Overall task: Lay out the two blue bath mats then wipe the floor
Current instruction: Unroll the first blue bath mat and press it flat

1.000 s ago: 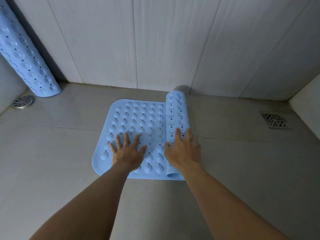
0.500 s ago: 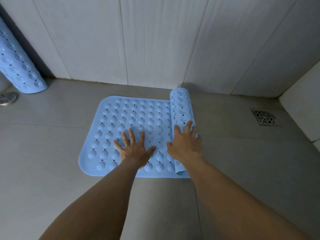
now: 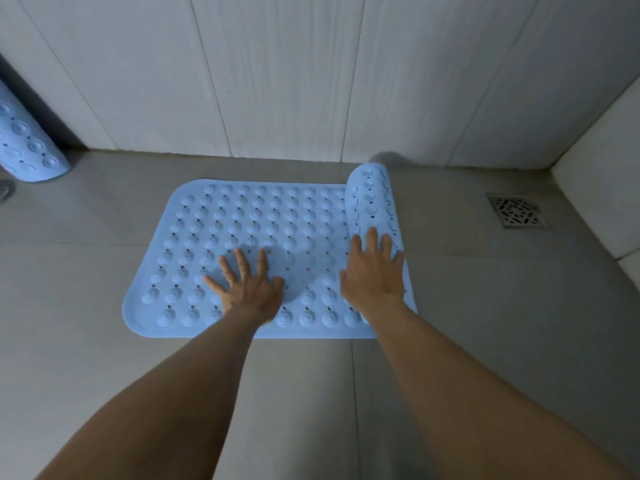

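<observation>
A light blue bath mat [image 3: 242,230] with rows of round bumps lies partly unrolled on the grey tiled floor [image 3: 104,358]. Its right end is still a roll [image 3: 372,199] running front to back. My left hand [image 3: 247,285] presses flat on the unrolled part, fingers spread. My right hand [image 3: 374,271] lies palm down on the near end of the roll, fingers over its top. A second blue mat [image 3: 26,147], rolled up, leans against the wall at the far left, cut off by the frame edge.
White tiled walls [image 3: 277,81] close the back of the floor. A square metal drain grate [image 3: 517,211] sits in the floor to the right of the roll. A white ledge [image 3: 602,202] rises at the right. Part of a round drain [image 3: 5,192] shows at the left edge.
The roll has moved to the right under my right hand, and more of the mat lies flat. My left hand has followed rightward on the flat part.
</observation>
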### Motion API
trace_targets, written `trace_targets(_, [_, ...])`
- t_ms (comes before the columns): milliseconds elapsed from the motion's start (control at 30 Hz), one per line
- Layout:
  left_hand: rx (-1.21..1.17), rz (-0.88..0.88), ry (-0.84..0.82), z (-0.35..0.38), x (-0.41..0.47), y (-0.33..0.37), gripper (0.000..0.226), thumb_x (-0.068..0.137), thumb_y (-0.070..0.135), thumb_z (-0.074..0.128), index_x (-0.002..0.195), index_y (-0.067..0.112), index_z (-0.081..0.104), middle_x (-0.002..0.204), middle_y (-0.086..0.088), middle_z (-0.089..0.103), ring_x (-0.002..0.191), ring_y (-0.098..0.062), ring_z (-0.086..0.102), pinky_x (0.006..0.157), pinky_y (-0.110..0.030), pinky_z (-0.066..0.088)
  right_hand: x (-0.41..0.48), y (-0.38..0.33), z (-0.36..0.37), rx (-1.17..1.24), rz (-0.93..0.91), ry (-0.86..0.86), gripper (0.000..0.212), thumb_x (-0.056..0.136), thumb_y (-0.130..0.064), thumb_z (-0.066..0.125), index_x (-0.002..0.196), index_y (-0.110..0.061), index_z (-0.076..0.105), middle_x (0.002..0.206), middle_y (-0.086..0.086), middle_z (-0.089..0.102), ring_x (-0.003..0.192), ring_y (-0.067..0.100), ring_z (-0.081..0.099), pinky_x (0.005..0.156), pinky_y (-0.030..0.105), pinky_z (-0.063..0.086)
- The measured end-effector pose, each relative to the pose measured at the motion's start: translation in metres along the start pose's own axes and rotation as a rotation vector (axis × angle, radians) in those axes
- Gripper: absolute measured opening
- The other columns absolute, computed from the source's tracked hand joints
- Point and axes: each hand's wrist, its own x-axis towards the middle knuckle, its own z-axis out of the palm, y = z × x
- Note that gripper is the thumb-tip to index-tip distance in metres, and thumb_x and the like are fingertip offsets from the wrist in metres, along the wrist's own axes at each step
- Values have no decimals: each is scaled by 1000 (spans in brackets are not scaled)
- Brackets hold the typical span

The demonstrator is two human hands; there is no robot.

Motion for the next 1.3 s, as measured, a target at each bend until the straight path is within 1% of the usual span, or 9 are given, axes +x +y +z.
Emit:
trace_targets(100, [-74,-60,22,3,-6,14,78,91,74,7,156,36,-11,164,-12,-21,148,-41,-22,112,-72,-9,-4,19,3,34,-21,-100,72,91,-31,64,151,-25,23,154,18,24,148,40,13,115,68,17])
trace_targets(233, [-51,-47,0,5,-13,29,87,80,87,8,153,44,-15,162,-16,-24,146,-45,-24,111,-73,-11,-10,39,13,11,-6,-148,54,102,-41,40,151,-21,31,161,20,12,152,41,0,114,71,9])
trace_targets(433, [-6,-35,20,9,-17,44,77,90,76,9,155,41,-14,164,-10,-22,148,-41,-22,109,-75,-8,-18,61,23,-69,76,-143,78,101,-58,30,160,-12,6,162,27,-18,150,48,-12,114,71,5])
trace_targets(700, [-3,54,42,30,-30,104,77,89,77,7,154,41,-14,164,-11,-21,146,-45,-23,110,-73,-12,-26,105,36,-53,47,-61,78,100,-60,31,160,-18,2,165,15,-21,151,40,-18,114,72,-1])
trace_targets(867, [56,65,79,29,-32,109,76,91,72,5,156,35,-11,165,-10,-15,148,-42,-20,109,-75,-9,-27,121,32,8,37,-9,81,101,-51,41,159,-19,-5,166,20,-7,152,42,-1,117,67,12])
trace_targets(1000, [30,183,90,36,-36,127,75,93,71,8,157,34,-6,166,-9,-14,149,-40,-18,111,-73,-8,-30,130,32,123,11,-37,85,102,-43,48,158,-26,-12,165,20,-11,150,45,7,117,60,24])
trace_targets(1100, [40,240,73,41,-40,147,76,91,74,7,156,38,-9,165,-8,-17,148,-42,-21,111,-73,-11,-32,139,32,64,-15,-11,86,101,-46,50,160,-17,-5,166,17,-13,150,45,10,118,58,25])
trace_targets(1200, [53,282,89,41,-42,160,74,92,73,8,156,39,-8,165,-8,-15,148,-44,-20,111,-73,-12,-30,145,32,0,-42,19,79,101,-49,49,157,-7,15,167,11,-9,152,39,3,118,62,20])
trace_targets(1300, [78,334,71,41,-42,167,66,95,69,8,154,46,-9,165,-8,-16,148,-42,-20,111,-73,-11,-28,150,30,-57,-40,-6,73,100,-56,43,155,-10,28,168,7,0,153,38,0,117,66,14])
